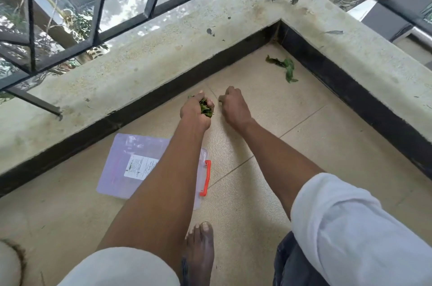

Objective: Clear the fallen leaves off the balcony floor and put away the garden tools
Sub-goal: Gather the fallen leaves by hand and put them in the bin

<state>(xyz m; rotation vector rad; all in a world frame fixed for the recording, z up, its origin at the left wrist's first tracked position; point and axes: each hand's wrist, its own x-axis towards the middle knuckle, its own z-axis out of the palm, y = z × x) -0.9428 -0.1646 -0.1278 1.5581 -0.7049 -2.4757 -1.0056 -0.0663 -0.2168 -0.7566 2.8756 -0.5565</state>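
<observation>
1. Two bare hands reach low over the floor [304,126]: the left hand [196,108] has its grip clamped on one bunch of green leaves [205,108]; the right hand [232,104] is curled with knuckles down, whether it pinches anything I cannot tell.
2. One loose cluster of leaves [284,67] lies near the corner, well apart from both hands.
3. One clear plastic lid [121,164] with an orange handle [206,177] lies flat under the left forearm.
4. One bare foot [198,250] stands on beige tiles.
5. A concrete ledge [140,63] with dark skirting and a black metal railing [93,5] bounds the balcony.
</observation>
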